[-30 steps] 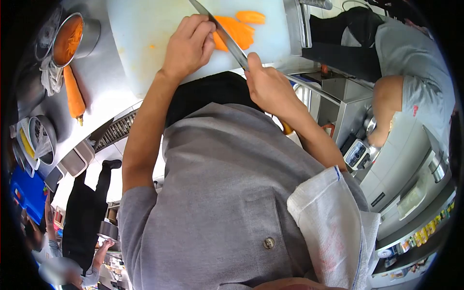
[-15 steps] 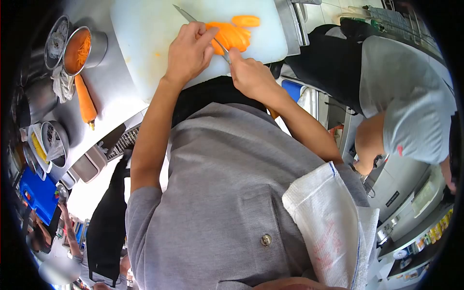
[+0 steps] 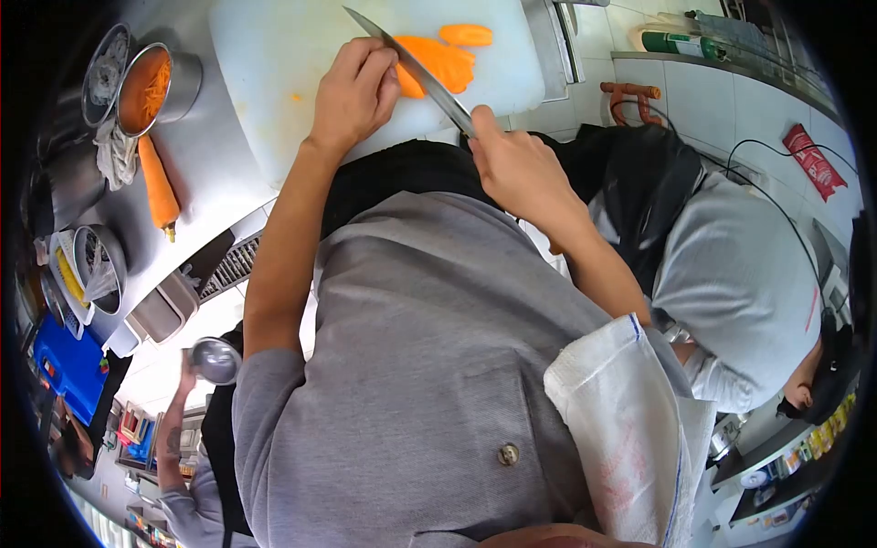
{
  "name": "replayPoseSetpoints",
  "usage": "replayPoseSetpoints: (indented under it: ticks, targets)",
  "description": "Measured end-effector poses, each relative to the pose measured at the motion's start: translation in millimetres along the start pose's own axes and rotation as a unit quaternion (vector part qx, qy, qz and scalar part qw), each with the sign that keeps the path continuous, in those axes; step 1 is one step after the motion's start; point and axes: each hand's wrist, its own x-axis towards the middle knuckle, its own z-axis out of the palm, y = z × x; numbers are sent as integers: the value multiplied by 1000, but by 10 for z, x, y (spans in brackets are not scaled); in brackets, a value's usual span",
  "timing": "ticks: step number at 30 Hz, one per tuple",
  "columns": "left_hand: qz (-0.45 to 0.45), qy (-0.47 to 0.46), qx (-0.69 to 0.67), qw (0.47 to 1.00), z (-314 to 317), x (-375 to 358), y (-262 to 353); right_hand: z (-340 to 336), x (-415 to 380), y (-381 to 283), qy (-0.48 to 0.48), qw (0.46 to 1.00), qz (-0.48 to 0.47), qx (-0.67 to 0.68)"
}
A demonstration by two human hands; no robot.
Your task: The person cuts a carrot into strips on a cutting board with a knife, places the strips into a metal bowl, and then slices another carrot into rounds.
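My right hand [image 3: 519, 164] is closed around the handle of a kitchen knife [image 3: 422, 75], its blade slanting up and left across the carrot slices. The overlapping orange carrot slices [image 3: 446, 64] lie on a white cutting board [image 3: 274, 82]. Curled fingers of my left hand [image 3: 356, 96] press against the left end of these slices, close beside the blade; the fingertips are partly hidden. One separate carrot slice [image 3: 466, 36] lies just beyond the pile.
Left on the steel counter [image 3: 206, 173] are a metal pot [image 3: 187, 87] with carrot shreds, a whole carrot [image 3: 158, 187], a cloth [image 3: 116, 155] and metal bowls. One co-worker [image 3: 731, 274] bends at my right; another person's arm [image 3: 174, 429] holds a metal bowl [image 3: 216, 361] at lower left.
My right hand has moved right and down with the knife, and more of the blade shows above the slices. My left fingers have curled in. The co-worker at right has bent lower.
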Motion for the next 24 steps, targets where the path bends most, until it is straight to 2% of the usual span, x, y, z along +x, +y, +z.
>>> replayPoseSetpoints:
  ticks: [16,20,24]
  targets:
    - [-13,-15,-22,1000,-29,20,35,71,233,-26,-8,1000,-8,15]
    - [-7,-6,-20,1000,-52,-22,58,493,485,95,15,999,-44,20]
    - [0,-1,-14,1000,-46,-12,21,526,489,69,22,999,-11,28]
